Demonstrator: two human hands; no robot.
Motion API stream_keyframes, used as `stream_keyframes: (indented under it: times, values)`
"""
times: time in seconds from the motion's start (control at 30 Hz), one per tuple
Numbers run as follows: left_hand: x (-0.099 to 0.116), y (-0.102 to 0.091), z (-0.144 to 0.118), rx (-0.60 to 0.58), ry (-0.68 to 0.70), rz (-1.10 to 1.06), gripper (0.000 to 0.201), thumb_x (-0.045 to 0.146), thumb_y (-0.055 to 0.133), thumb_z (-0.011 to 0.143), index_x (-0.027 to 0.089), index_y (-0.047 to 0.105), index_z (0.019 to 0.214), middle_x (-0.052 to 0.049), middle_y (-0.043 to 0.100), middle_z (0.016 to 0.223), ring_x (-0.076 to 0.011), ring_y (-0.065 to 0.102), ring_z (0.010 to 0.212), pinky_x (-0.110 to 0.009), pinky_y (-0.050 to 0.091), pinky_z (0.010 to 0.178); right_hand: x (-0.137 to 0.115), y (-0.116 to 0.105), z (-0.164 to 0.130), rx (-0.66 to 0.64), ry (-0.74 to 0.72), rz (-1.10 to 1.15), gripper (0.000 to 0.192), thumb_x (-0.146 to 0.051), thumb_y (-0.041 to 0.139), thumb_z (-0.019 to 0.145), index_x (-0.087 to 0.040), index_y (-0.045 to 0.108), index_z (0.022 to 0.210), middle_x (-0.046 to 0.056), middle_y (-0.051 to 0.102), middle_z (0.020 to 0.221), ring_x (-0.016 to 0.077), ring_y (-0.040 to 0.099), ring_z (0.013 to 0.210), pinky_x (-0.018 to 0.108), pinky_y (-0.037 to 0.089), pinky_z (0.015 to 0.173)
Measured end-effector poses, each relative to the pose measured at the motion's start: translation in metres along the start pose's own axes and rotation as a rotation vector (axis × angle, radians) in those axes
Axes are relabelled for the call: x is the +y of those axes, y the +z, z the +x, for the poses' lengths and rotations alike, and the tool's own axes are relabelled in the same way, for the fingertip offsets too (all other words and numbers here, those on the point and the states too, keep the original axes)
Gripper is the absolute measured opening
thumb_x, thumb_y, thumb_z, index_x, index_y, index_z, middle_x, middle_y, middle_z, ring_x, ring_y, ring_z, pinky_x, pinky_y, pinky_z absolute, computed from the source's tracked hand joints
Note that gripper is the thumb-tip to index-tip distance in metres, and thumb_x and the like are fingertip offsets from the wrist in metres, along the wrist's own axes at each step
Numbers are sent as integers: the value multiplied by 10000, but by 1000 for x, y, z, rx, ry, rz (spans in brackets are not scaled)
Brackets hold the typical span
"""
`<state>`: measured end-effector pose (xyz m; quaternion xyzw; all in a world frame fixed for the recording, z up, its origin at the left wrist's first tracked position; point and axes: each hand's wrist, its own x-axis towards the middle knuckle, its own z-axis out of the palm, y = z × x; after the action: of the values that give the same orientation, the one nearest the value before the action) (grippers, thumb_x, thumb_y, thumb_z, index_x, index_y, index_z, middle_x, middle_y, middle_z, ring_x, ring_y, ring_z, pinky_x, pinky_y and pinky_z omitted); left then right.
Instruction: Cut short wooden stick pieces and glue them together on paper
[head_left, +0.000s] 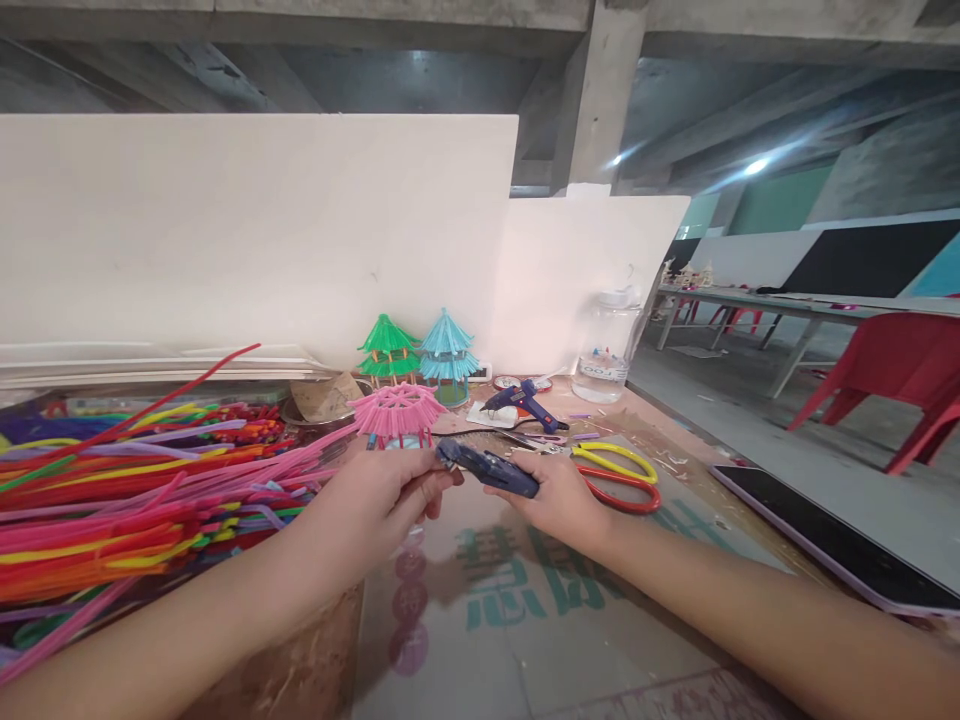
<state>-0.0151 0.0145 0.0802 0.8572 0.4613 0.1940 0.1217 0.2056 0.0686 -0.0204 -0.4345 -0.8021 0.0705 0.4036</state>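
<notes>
My right hand is closed around a dark blue glue gun, with its nozzle pointing toward my left hand. My left hand is curled, fingertips pinched just at the nozzle tip; what they pinch is too small to tell. Just beyond my left hand stands a pink canopy of pipe cleaners. Left of that hand lies a pile of pipe cleaners in many colours. Just right of my right hand lie scissors with yellow and red handles. Beyond both hands sit a second glue gun, a green model and a blue model. Farther right lies a tablet.
</notes>
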Motion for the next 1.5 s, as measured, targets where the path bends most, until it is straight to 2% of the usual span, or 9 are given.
stream_keyframes:
  times: [0.2, 0.37, 0.47, 0.63, 0.8, 1.1, 1.3, 1.4, 1.5]
  values:
    - [-12, 3, 5, 18, 20, 141, 349, 327, 334, 936, 210, 579, 716, 3, 642, 621, -162, 584, 579, -245, 358, 548, -4, -3, -6, 63, -226, 49, 256, -259, 565, 780, -205, 623, 1024, 72, 711, 906, 225, 656, 800, 333, 511, 733]
    - [-36, 28, 20, -13, 82, 245, 304, 210, 367, 940, 181, 644, 816, -25, 700, 744, -164, 626, 669, -251, 395, 615, -15, 1, -11, -208, -660, -138, 244, -263, 558, 745, -178, 583, 972, 84, 667, 815, 225, 601, 759, 351, 482, 725]
    - [-45, 47, 34, -29, 123, 301, 265, 185, 437, 927, 173, 680, 820, -56, 703, 834, -179, 635, 769, -261, 425, 666, -21, 4, -8, -369, -802, -235, 255, -261, 600, 733, -157, 597, 966, 76, 670, 799, 221, 590, 772, 345, 471, 736]
    - [-46, 72, 62, -33, 218, 379, 249, 193, 482, 938, 167, 712, 846, -88, 658, 931, -205, 629, 895, -297, 475, 757, -27, 2, -3, -476, -731, -265, 290, -276, 654, 733, -145, 616, 989, 66, 691, 838, 209, 592, 799, 335, 471, 766]
    - [-31, 84, 105, -31, 284, 438, 226, 174, 491, 948, 160, 682, 1066, -113, 647, 1067, -242, 623, 994, -396, 511, 858, -30, -1, 0, -527, -710, -254, 313, -290, 687, 739, -136, 632, 1006, 77, 707, 874, 213, 610, 811, 331, 472, 755]
    - [2, 111, 167, -246, 489, 439, 333, 345, 593, 937, 180, 580, 1227, -95, 602, 1249, -231, 622, 1049, -449, 547, 877, -31, -3, 3, -552, -715, -258, 415, -311, 731, 729, -116, 640, 1084, 81, 716, 876, 218, 622, 808, 320, 470, 736]
    - [15, 92, 162, -255, 423, 293, 310, 337, 594, 938, 167, 594, 1197, -91, 622, 1208, -226, 631, 1025, -443, 549, 866, -31, -2, 4, -547, -715, -251, 430, -309, 726, 740, -99, 638, 1105, 85, 720, 902, 228, 624, 842, 329, 472, 779]
    - [45, 64, 137, -190, 368, 151, 276, 217, 390, 1013, 120, 608, 1151, -101, 691, 1052, -196, 659, 939, -380, 549, 821, -33, -5, 3, -564, -700, -256, 436, -305, 733, 742, -107, 627, 1116, 87, 719, 929, 222, 628, 850, 323, 469, 787]
    - [79, 33, 98, -227, 404, -39, 344, 200, 377, 1012, 194, 488, 1337, -26, 738, 979, -120, 684, 833, -239, 543, 721, -34, -8, 1, -589, -620, -254, 357, -331, 711, 776, -143, 632, 1069, 68, 715, 913, 204, 631, 820, 295, 464, 729]
